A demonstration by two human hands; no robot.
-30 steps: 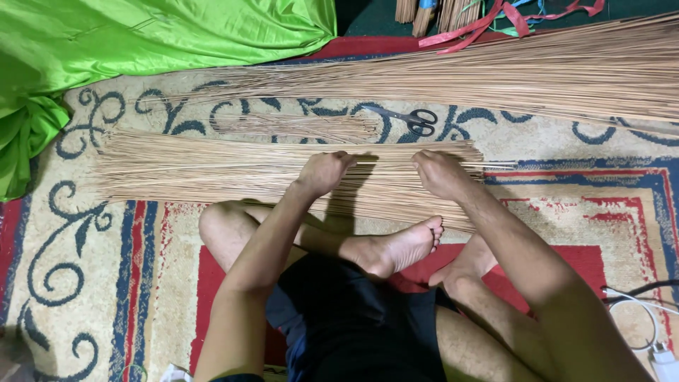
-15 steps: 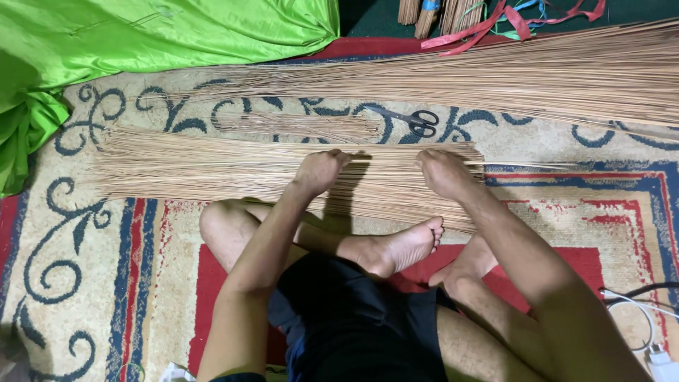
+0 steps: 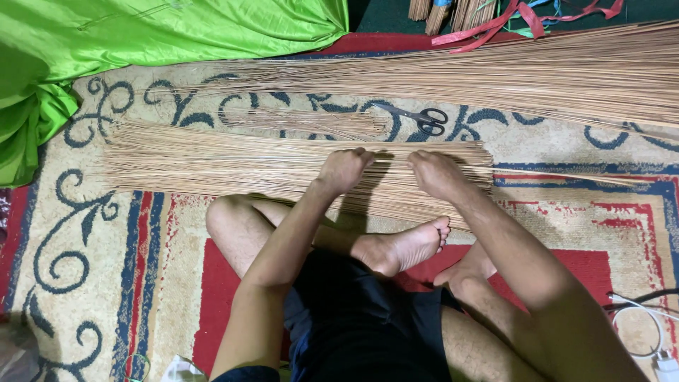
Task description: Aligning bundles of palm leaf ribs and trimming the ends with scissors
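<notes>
Both hands, left hand (image 3: 344, 170) and right hand (image 3: 435, 174), are resting curled, fingers pressing down on the sticks (image 3: 212, 161) lying near scissors (image 3: 417, 117) on the rug (image 3: 92, 233).

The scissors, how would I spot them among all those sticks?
Start at the patterned carpet, where two long piles of thin sticks lie crosswise. The scissors lie in the gap between the far pile and the near pile, just beyond the right hand. They are the only dark metal thing there, with black loop handles.
</notes>
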